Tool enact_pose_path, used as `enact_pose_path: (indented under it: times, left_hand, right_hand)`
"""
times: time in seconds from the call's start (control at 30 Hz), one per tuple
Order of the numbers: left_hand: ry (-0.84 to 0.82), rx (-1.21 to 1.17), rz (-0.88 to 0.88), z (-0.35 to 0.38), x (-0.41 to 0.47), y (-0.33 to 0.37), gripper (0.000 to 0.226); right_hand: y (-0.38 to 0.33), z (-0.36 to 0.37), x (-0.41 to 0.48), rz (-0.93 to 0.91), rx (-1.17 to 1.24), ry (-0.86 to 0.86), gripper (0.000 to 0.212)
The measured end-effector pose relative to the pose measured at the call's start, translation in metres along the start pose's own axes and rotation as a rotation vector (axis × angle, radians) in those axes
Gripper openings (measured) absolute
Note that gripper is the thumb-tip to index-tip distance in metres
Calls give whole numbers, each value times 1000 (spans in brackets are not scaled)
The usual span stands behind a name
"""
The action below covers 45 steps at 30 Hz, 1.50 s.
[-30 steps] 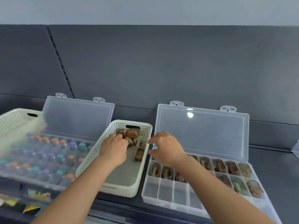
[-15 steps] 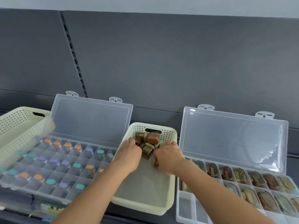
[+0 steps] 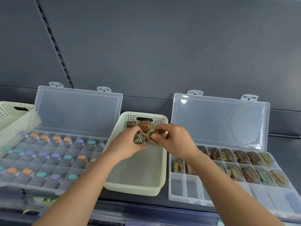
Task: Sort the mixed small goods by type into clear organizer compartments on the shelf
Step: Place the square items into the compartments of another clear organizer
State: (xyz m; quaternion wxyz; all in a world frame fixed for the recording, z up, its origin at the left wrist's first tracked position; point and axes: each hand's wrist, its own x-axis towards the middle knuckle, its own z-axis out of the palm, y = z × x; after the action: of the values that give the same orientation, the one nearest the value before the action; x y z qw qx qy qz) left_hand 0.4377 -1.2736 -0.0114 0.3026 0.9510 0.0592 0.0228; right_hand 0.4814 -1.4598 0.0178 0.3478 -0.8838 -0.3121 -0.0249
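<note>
**Brown packets (image 3: 145, 126): likely light, stiff, slick**

At the cream basket's (image 3: 164, 160) far end, our left hand (image 3: 126, 146) curls round a greenish packet (image 3: 139, 139); our right hand (image 3: 175, 142) pinches another. We judge the flat sides the best hold.

There are two clear plastic organizer boxes, the left box (image 3: 78, 111) and the right box (image 3: 219, 121), and two cream perforated plastic baskets, the middle basket (image 3: 135, 185) and the far-left basket (image 3: 16, 121). Roughly twenty small capped vials (image 3: 56, 138) show, about seven each in orange, purple and teal, though blur prevents an exact count. About thirteen brown oval packets (image 3: 241, 156) are visible, and some five small brown blocks (image 3: 145, 126), partly hidden.
</note>
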Motion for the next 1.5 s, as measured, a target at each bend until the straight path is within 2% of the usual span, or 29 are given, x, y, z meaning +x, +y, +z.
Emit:
enact_pose_path:
  times: [0.13,0.2,0.3,0.4,0.6,0.73,0.87,0.97,1.07,1.27,1.5]
  left_hand:
    - [36,-163,46,0,-14,31,34]
    - [9,-202,66,2,-23,49,38]
    - [-19,-186,78,8,-37,69,46]
    - [61,-76,128,17,-53,87,43]
    - [102,132,192,33,-78,109,52]
    - [78,335,271,41,-81,111,62]
    - [1,507,326,52,-82,108,67]
    - [6,611,366,60,-82,107,69]
    - [-2,641,390,68,-79,106,71]
    - [-44,622,386,74,-78,100,70]
    - [-142,578,410,71,-79,91,55]
  right_hand:
    - [9,-16,-25,55,81,2,27]
    - [15,-28,-37,137,150,0,32]
    - [24,-49,-58,230,295,-4,28]
    - [33,-62,-78,242,378,7,24]
    - [45,-70,-104,290,303,18,51]
    - [46,-71,-113,243,198,-47,47]
    - [44,-67,-118,146,-25,-164,46]
    - [41,-58,-120,103,-133,-185,41]
    - [42,-47,-123,105,-203,-191,36]
    - [44,-36,-127,155,-255,-233,44]
    - [48,-34,-124,164,-301,-285,39]
